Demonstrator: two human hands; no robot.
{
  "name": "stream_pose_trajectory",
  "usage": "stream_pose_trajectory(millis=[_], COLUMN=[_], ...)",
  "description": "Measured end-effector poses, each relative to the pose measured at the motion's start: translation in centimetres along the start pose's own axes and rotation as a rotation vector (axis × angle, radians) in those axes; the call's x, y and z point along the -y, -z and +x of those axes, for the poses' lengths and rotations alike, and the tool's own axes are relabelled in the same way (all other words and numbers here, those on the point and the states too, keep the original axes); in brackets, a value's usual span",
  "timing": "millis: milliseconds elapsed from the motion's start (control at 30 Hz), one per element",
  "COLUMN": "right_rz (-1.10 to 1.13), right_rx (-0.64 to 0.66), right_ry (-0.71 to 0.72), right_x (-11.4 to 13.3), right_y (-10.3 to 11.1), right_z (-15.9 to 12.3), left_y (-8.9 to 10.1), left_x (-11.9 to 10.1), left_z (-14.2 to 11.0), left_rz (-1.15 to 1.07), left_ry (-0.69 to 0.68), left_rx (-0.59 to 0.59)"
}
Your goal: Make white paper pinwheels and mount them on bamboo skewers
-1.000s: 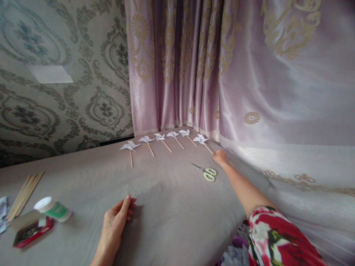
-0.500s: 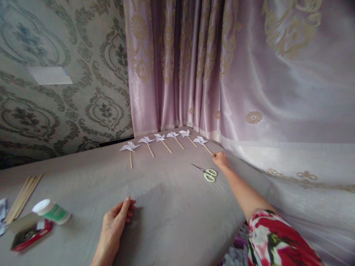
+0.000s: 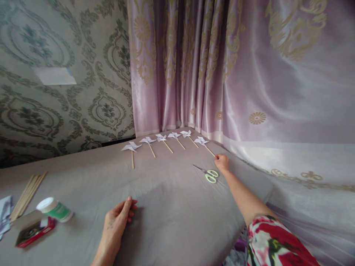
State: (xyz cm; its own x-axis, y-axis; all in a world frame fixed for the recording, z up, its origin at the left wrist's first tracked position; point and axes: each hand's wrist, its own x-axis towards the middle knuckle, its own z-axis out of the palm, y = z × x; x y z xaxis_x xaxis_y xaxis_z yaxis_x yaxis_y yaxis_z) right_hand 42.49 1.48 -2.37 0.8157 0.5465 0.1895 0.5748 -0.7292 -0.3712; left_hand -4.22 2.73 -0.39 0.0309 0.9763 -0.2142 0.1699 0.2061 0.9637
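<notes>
At the far right end of a row of white paper pinwheels, my right hand (image 3: 222, 162) is closed around the lower end of one pinwheel's stick. That pinwheel (image 3: 201, 141) lies with its blades pointing away from me. To its left, several more pinwheels (image 3: 161, 138) are spread in an arc on thin wooden sticks. Scissors (image 3: 211, 176) with pale green handles lie just left of my right wrist. My left hand (image 3: 118, 218) rests low over the grey cloth, fingers loosely curled and holding nothing; its palm side is partly hidden.
On the left stand or lie a white-and-green bottle (image 3: 55, 210), an opened red box (image 3: 35, 229) with small dark items, several wooden sticks (image 3: 29, 194) and folded paper (image 3: 4, 214). A curtain (image 3: 177, 74) hangs behind the grey-covered surface (image 3: 166, 207).
The view has shifted slightly, moving everything a little to the right. My right hand keeps its hold on the pinwheel stick, and my left hand stays in place.
</notes>
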Motion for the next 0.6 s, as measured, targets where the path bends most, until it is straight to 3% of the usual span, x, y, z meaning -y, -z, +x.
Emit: stream_pose_trajectory(millis=[600], right_rz=[0.357], right_rx=[0.028], right_ry=[-0.054], right_x=[-2.2], right_y=[0.0], right_z=[0.2], left_y=[0.0], left_x=[-0.3], left_z=[0.0], left_rz=[0.031], left_ry=[-0.009], left_rx=[0.0])
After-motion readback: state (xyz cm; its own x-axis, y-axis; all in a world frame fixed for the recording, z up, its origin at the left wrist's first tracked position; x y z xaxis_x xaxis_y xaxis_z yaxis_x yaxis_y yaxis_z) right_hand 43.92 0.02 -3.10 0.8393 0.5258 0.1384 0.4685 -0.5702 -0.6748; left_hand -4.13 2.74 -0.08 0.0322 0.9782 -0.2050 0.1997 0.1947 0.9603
